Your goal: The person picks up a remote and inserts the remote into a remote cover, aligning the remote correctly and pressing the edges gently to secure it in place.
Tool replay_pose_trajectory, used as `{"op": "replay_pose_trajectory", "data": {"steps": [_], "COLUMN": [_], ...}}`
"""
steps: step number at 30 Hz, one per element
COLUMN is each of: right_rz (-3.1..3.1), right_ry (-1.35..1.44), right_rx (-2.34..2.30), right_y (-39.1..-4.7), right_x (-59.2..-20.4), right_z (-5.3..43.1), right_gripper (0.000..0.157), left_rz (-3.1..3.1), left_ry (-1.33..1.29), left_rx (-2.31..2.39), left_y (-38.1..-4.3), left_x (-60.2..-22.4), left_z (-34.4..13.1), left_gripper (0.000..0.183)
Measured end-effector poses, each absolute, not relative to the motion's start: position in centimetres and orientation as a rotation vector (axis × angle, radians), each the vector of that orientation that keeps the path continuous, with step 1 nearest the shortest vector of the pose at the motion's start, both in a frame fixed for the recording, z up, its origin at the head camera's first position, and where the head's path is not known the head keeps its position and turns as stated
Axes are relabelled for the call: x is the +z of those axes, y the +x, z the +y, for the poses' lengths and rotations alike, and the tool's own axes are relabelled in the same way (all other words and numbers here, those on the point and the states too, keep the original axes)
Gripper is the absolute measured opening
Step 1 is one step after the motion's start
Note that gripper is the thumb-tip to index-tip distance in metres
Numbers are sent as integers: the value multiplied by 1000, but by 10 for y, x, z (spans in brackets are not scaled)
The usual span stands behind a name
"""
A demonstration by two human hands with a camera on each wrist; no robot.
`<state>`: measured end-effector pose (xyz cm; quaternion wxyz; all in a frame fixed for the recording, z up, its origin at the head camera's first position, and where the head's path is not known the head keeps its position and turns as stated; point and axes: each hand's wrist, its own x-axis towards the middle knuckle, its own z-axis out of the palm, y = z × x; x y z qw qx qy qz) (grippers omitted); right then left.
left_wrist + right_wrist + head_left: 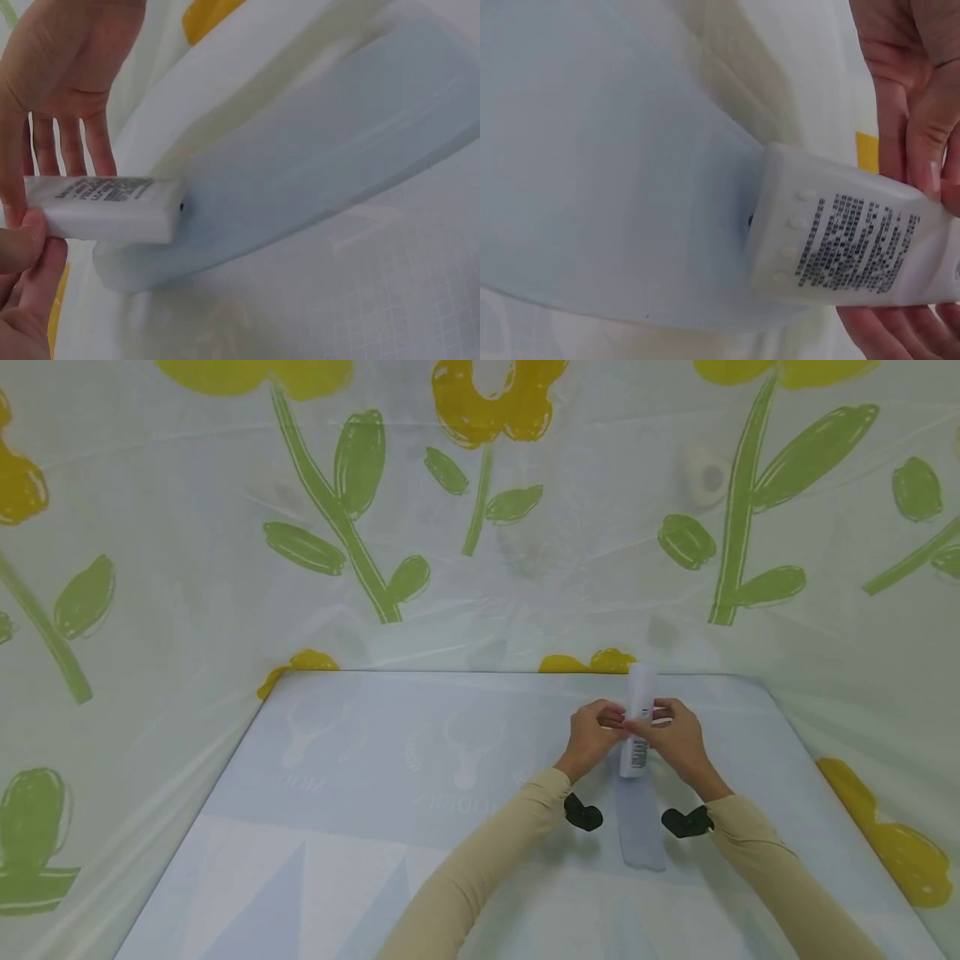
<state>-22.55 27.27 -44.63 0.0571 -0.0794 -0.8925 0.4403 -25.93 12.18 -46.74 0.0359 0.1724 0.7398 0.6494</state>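
While left hand [595, 735] pinches a printed white device [836, 236], right hand [678, 737] pinches it too.

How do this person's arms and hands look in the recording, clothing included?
Long, plain beige sleeves reach the wrists: the left sleeve and the right sleeve, both lightly creased. The left hand and right hand are gloveless. A small dark piece shows by the left cuff, a similar one by the right; I can't tell what they are.
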Motion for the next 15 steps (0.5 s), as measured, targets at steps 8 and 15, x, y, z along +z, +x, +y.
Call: {"op": "replay_pose_trajectory", "data": {"steps": [8,15], "right_rz": [-2710,-2683], "right_ry": [-314,-314], "right_rx": [1252,1187], "right_y": [-224,-223], "right_x": [-444,-444], "right_z": [270,269], "right_gripper": [79,73], "left_rz": [2359,2437], "left_ry": [608,942], "left_rx": [1589,1026], "left_y": [-259,-262], "left_x": [-475,-478], "left_z": [119,115], "left_gripper": [23,32]}}
